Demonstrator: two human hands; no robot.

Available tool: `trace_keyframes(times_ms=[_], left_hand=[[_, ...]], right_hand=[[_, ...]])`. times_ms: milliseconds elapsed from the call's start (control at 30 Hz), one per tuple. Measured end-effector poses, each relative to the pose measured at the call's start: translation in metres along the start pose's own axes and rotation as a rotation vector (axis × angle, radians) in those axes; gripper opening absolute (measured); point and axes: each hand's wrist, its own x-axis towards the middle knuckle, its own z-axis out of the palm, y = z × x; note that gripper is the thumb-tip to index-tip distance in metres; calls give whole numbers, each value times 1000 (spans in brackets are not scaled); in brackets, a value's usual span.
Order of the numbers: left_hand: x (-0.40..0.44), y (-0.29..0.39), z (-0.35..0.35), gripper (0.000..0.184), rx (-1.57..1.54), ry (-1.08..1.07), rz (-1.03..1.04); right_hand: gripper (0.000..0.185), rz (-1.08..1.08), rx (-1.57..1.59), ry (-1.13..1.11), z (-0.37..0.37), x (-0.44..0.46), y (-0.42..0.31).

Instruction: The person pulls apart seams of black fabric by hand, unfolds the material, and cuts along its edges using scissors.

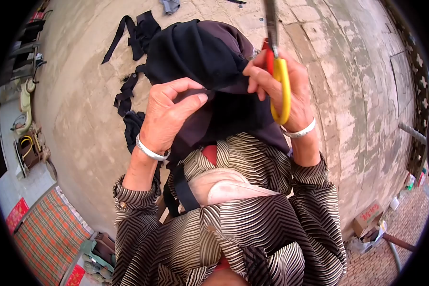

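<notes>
Dark cloth (190, 55), black with brownish-purple parts, lies bunched over my lap. My left hand (169, 112) pinches an edge of it between thumb and forefinger. Across from it, my right hand (286, 88) pinches the same cloth with its fingertips. Hung on that hand is a pair of scissors (282, 90) with one yellow and one red handle loop, the blades pointing away from me. Both wrists wear a silver bangle. Part of the cloth between the hands is in deep shadow.
Black cloth strips and scraps (125, 93) lie on the concrete ground (90, 119) to the left. A grey scrap (170, 5) is farther off. At the lower left hangs or lies a plaid cloth (52, 233). A cardboard box (367, 219) stands at the lower right.
</notes>
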Motion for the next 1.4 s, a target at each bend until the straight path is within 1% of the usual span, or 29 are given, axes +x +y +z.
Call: trace_keyframes(times_ms=[33, 67, 100, 133, 200, 367, 433, 500, 567, 600, 633, 700, 733, 767, 833, 867, 900, 967, 1000, 1067, 1167, 1200, 1233, 1300, 1367, 1400], left_hand=[[1, 2, -2, 9, 0, 1, 1], [1, 3, -3, 9, -87, 16, -25], [2, 4, -4, 10, -174, 31, -51], [4, 5, -6, 11, -192, 27, -49], [6, 6, -5, 11, -181, 40, -45], [8, 12, -2, 11, -103, 73, -4], [8, 13, -1, 12, -22, 76, 52], [10, 14, -1, 12, 16, 84, 61], [10, 16, 0, 12, 53, 94, 75], [9, 16, 2, 12, 55, 102, 79], [9, 17, 3, 12, 57, 107, 82], [9, 16, 5, 12, 67, 105, 88], [10, 15, 5, 13, 77, 109, 93], [10, 15, 5, 13, 79, 108, 96], [10, 16, 5, 13, 79, 108, 83], [10, 17, 5, 13, 80, 111, 89], [10, 19, 5, 12, 83, 110, 90], [12, 21, 5, 12, 86, 102, 94], [12, 21, 5, 12, 106, 100, 94], [11, 21, 4, 12, 126, 98, 90], [10, 18, 5, 12, 110, 62, 86], [10, 15, 4, 12, 146, 59, 133], [9, 14, 4, 12, 182, 58, 181], [4, 14, 2, 11, 168, 58, 144], [4, 12, 3, 11, 156, 55, 114], [5, 7, 4, 10, 19, 66, 76]], right_hand=[[9, 29, -35, 38, -4, -6, -11], [10, 66, -32, 64, -7, -11, -19], [10, 64, -31, 63, -11, -17, -20], [10, 62, -57, 39, -15, -22, -20], [11, 75, -146, 4, -22, -35, -18], [16, 146, -112, -9, -14, -50, -13], [17, -83, -252, 15, -13, -47, -10], [18, -54, -254, 35, -8, -46, -13], [21, -33, -133, 60, -1, -46, -11], [25, -71, -141, 66, 3, -46, -9], [25, -72, -143, 69, 9, -44, -6], [31, -167, -64, 188, 20, -34, 2], [42, -215, -181, 201, 21, -28, 6], [42, -218, -180, 203, 22, -23, 5], [39, -321, -421, 168, 25, -14, 2], [44, -360, -433, 182, 29, -11, 7], [45, -396, -422, 176, 32, -7, 11], [44, -319, -470, 161, 36, -6, 9], [44, -321, -471, 162, 36, -4, 11], [45, -453, -524, 204, 36, 3, 17], [40, -476, -466, 223, 33, 11, 14], [36, -447, -433, 214, 32, 15, 13], [36, -447, -434, 213, 32, 17, 12], [32, -483, -516, 237, 33, 18, 11], [29, -451, -472, 225, 31, 18, 15], [29, -425, -466, 215, 28, 19, 17]])
